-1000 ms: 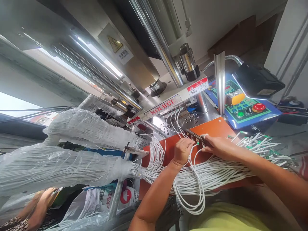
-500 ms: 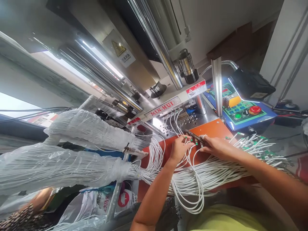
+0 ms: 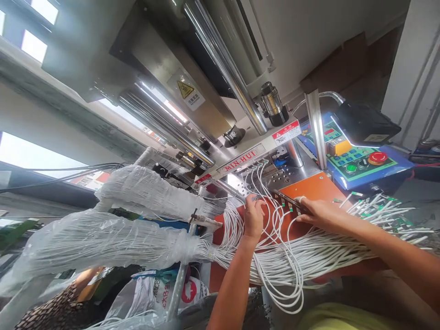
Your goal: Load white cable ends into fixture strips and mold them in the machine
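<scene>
In the middle of the frame there is an orange table, seen tilted because of the camera. Many white cables lie across it in one thick bundle, and some loose loops hang over its lower edge. Just above it is a steel plate with many small holes. At the right of the frame, cable ends with small green boards reach past the table, above a grey surface
</scene>
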`<state>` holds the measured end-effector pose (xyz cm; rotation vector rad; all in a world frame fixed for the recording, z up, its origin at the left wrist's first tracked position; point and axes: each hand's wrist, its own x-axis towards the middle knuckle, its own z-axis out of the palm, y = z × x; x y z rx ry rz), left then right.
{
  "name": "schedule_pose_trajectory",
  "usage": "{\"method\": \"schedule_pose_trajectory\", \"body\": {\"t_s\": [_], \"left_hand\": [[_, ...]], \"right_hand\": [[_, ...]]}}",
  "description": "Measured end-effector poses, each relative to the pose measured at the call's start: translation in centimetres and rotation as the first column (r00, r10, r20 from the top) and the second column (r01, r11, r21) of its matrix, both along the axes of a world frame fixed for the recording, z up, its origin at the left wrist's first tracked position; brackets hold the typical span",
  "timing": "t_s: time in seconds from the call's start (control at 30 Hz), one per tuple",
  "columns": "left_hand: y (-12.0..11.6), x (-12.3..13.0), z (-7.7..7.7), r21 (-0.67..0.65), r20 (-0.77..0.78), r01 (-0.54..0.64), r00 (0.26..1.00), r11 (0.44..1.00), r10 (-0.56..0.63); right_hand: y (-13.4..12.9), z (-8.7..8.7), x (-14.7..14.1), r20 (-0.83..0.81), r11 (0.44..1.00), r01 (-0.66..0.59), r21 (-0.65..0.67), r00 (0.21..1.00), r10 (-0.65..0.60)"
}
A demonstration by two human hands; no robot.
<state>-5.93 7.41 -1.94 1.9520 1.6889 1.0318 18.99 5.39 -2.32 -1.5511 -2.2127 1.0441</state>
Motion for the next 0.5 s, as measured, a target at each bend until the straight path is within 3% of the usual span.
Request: {"method": "schedule_pose_trajectory", "body": {"t_s": [0.1,0.2,0.37,0.5], "left_hand": [[0.0,-0.2,0.3,0.103,-0.102,0.025,0.995,0.994,-0.014],[0.0,0.0,0.5,0.194,-0.097,0.102,0.992,0.976,-0.085],[0.9,1.1,0.0,0.164,-0.163,0.286,0.952,0.944,-0.26],[1.8,1.6,-0.9,0.186,-0.243,0.361,0.918,0.914,-0.314]], "right_hand": [[0.0,-0.1,0.0,-0.029,1.0,0.009,-0.008,1.0,-0.009],[0.0,-0.3,0.2,-0.061,1.0,0.015,-0.004,0.998,-0.015],[0.4,-0.7,0.7,-0.118,1.0,0.006,-0.02,0.993,-0.009],[0.5,-0.8,1.0,-0.133,1.0,0.001,-0.022,0.991,-0.004]]}}
